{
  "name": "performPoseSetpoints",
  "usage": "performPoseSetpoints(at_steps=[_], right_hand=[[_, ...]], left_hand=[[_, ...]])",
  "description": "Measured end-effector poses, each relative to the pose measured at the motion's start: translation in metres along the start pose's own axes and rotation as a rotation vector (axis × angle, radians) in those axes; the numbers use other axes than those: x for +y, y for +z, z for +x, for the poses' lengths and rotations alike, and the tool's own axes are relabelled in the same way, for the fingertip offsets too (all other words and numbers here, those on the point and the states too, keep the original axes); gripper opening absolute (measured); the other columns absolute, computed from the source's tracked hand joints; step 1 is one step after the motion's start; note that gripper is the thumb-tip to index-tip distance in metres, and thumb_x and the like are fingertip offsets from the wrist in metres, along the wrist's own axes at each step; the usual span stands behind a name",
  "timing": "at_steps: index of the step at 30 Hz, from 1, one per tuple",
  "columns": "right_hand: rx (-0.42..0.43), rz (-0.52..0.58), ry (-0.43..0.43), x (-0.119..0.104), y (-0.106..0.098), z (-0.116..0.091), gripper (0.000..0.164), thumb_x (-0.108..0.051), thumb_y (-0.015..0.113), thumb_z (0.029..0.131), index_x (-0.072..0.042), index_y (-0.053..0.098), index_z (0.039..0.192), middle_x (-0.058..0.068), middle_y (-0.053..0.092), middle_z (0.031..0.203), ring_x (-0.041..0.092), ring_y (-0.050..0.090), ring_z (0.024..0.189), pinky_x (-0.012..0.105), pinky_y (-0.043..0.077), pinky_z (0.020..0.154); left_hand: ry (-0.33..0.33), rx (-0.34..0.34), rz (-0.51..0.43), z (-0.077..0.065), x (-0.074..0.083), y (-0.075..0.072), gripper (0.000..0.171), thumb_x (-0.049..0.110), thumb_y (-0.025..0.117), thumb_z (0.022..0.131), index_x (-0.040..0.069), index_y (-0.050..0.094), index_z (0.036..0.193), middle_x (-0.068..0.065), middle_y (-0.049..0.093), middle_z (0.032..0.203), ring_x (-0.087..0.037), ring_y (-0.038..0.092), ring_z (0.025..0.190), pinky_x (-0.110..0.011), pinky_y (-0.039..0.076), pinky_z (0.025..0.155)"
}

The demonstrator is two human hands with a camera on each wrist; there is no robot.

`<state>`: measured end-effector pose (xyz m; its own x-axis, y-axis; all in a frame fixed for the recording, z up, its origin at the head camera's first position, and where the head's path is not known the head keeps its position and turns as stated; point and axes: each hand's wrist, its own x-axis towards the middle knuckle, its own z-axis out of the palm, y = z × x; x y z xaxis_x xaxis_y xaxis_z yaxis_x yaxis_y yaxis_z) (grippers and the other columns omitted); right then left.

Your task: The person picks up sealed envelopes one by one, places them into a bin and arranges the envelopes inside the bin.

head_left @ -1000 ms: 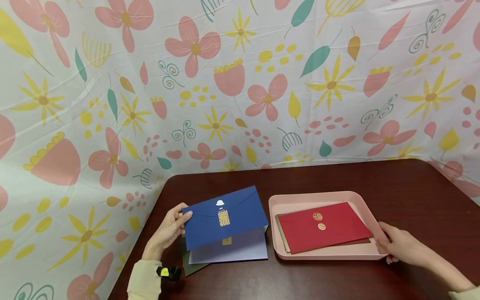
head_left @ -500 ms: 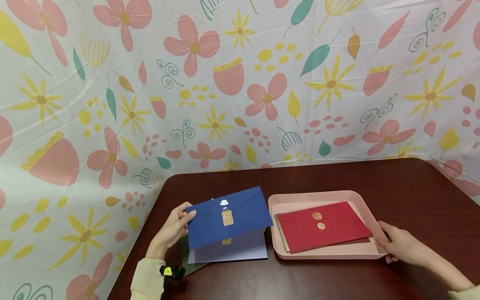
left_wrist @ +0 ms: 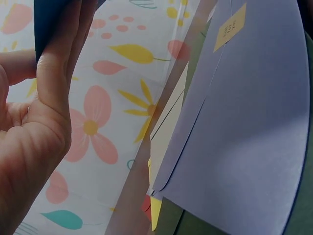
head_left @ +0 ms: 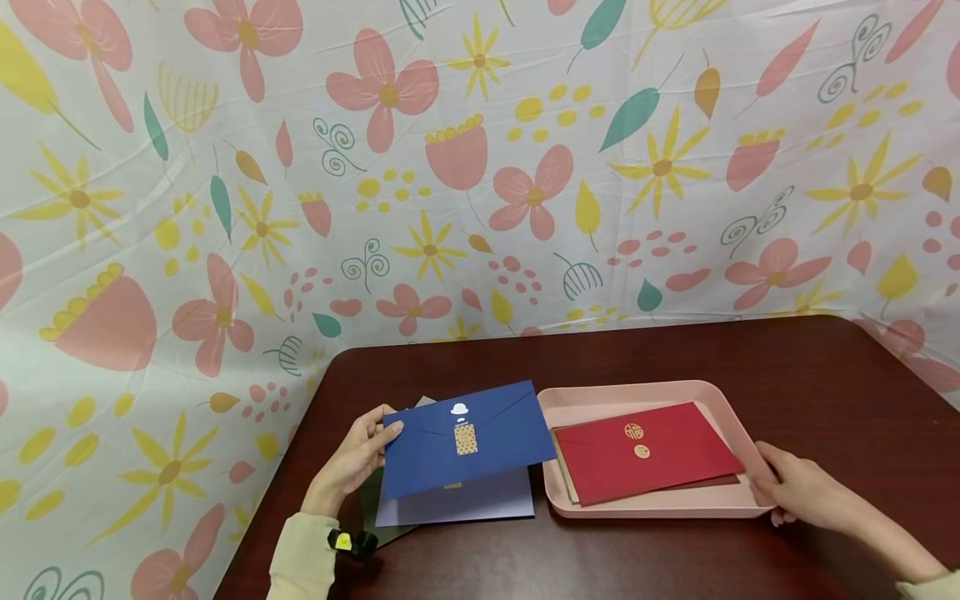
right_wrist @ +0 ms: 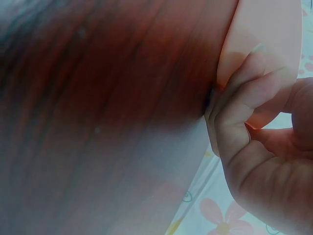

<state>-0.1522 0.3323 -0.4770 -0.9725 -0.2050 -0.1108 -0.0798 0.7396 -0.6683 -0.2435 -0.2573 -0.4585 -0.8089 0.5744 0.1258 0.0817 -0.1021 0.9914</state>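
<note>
clearly, the left hand (head_left: 358, 454) is clamped on the blue envelope (head_left: 487, 437), pinching its left edge with the thumb flat on the face and the fingers behind. the blue envelope is held tilted above the lavender envelope (head_left: 487, 506), and in the head view its near right corner overlaps the left rim of the pink tray (head_left: 600, 398); whether they touch i cannot tell. gripped at one end only, thin paper probably sags at the other, so a light, steady pinch and a level wrist should do better than a hard squeeze, which could crease it. a slightly higher free end would clear the rim more safely. beneath, the lavender envelope lies over a green envelope (head_left: 372, 507), and the left wrist view shows cream paper (left_wrist: 166, 120) and yellow paper (left_wrist: 155, 213) poking out; a scrape could drag that pile. farther out, the right hand (head_left: 801, 489) is clamped on the tray's right side, a sound brace against sliding. inside, the red envelope (head_left: 663, 467) lies askew, so a jolt could shift it.
</note>
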Motion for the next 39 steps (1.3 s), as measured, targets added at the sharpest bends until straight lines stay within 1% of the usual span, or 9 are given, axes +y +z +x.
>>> performPoseSetpoints(at_steps=[6, 9, 14, 18, 21, 24, 28, 33, 39], right_hand=[[-0.004, 0.009, -0.003, 0.000, 0.000, 0.000, 0.017, -0.004, 0.049, 0.095, 0.005, 0.045, 0.109, 0.004, 0.051, 0.067, 0.008, 0.056, 0.048, 0.026, 0.049, 0.045], [-0.009, 0.016, 0.000, 0.000, -0.001, 0.000, 0.016, -0.004, 0.049, 0.096, 0.004, 0.045, 0.109, 0.004, 0.051, 0.067, 0.008, 0.056, 0.049, 0.026, 0.049, 0.046], [-0.007, 0.019, -0.002, 0.000, -0.001, 0.000, 0.016, -0.004, 0.048, 0.096, 0.004, 0.045, 0.109, 0.004, 0.051, 0.067, 0.008, 0.056, 0.049, 0.026, 0.049, 0.046], [0.003, 0.015, -0.021, 0.001, 0.001, 0.000, 0.015, -0.004, 0.048, 0.096, 0.004, 0.045, 0.109, 0.003, 0.052, 0.066, 0.007, 0.056, 0.048, 0.026, 0.048, 0.045], [0.006, 0.016, -0.031, 0.001, 0.001, 0.000, 0.015, -0.004, 0.048, 0.096, 0.003, 0.045, 0.109, 0.003, 0.052, 0.066, 0.007, 0.055, 0.048, 0.026, 0.048, 0.045], [0.001, 0.020, -0.028, 0.002, 0.001, 0.000, 0.015, -0.005, 0.048, 0.097, 0.003, 0.045, 0.108, 0.003, 0.052, 0.066, 0.007, 0.055, 0.048, 0.027, 0.048, 0.045], [0.001, 0.021, -0.026, 0.002, 0.001, 0.000, 0.014, -0.005, 0.048, 0.097, 0.003, 0.045, 0.108, 0.003, 0.052, 0.066, 0.007, 0.056, 0.048, 0.027, 0.048, 0.045], [-0.001, 0.020, -0.014, 0.001, 0.001, 0.000, 0.015, -0.005, 0.048, 0.097, 0.004, 0.045, 0.109, 0.004, 0.052, 0.067, 0.008, 0.056, 0.048, 0.027, 0.048, 0.045], [-0.007, 0.017, -0.004, 0.000, -0.001, 0.000, 0.018, -0.005, 0.048, 0.097, 0.005, 0.044, 0.112, 0.004, 0.052, 0.067, 0.008, 0.056, 0.049, 0.027, 0.048, 0.046]], left_hand=[[-0.017, 0.010, 0.013, 0.003, -0.002, 0.004, 0.006, 0.007, 0.041, 0.104, 0.007, 0.046, 0.100, 0.007, 0.056, 0.072, -0.003, 0.058, 0.062, -0.016, 0.045, 0.051], [-0.016, 0.006, 0.013, 0.004, -0.002, 0.006, 0.006, 0.008, 0.042, 0.103, 0.008, 0.046, 0.100, 0.008, 0.053, 0.070, -0.002, 0.054, 0.060, -0.017, 0.040, 0.050], [-0.017, 0.002, 0.024, 0.007, -0.005, 0.008, 0.007, 0.007, 0.042, 0.103, 0.009, 0.047, 0.100, 0.008, 0.048, 0.066, -0.003, 0.047, 0.055, -0.025, 0.028, 0.046], [-0.020, -0.012, 0.015, 0.011, -0.007, 0.009, 0.006, 0.009, 0.042, 0.103, 0.009, 0.047, 0.101, 0.008, 0.050, 0.067, -0.003, 0.049, 0.055, -0.026, 0.029, 0.046], [-0.020, -0.017, 0.001, 0.013, -0.009, 0.011, 0.005, 0.010, 0.043, 0.103, 0.009, 0.047, 0.100, 0.009, 0.051, 0.068, -0.002, 0.051, 0.055, -0.029, 0.026, 0.046], [-0.018, -0.012, -0.013, 0.015, -0.009, 0.014, 0.006, 0.010, 0.044, 0.103, 0.009, 0.045, 0.097, 0.008, 0.048, 0.066, -0.003, 0.047, 0.053, -0.035, 0.021, 0.047], [-0.026, -0.009, -0.027, 0.017, -0.009, 0.017, 0.010, 0.009, 0.044, 0.103, 0.010, 0.042, 0.093, 0.008, 0.045, 0.065, -0.002, 0.046, 0.053, -0.033, 0.022, 0.046], [-0.015, -0.035, -0.038, 0.020, -0.007, 0.020, 0.011, 0.006, 0.041, 0.103, 0.011, 0.043, 0.093, 0.008, 0.051, 0.067, -0.001, 0.052, 0.055, -0.029, 0.027, 0.045], [-0.011, -0.042, -0.056, 0.023, -0.004, 0.022, 0.011, 0.006, 0.040, 0.103, 0.010, 0.043, 0.093, 0.007, 0.048, 0.067, -0.003, 0.047, 0.054, -0.035, 0.022, 0.047]])
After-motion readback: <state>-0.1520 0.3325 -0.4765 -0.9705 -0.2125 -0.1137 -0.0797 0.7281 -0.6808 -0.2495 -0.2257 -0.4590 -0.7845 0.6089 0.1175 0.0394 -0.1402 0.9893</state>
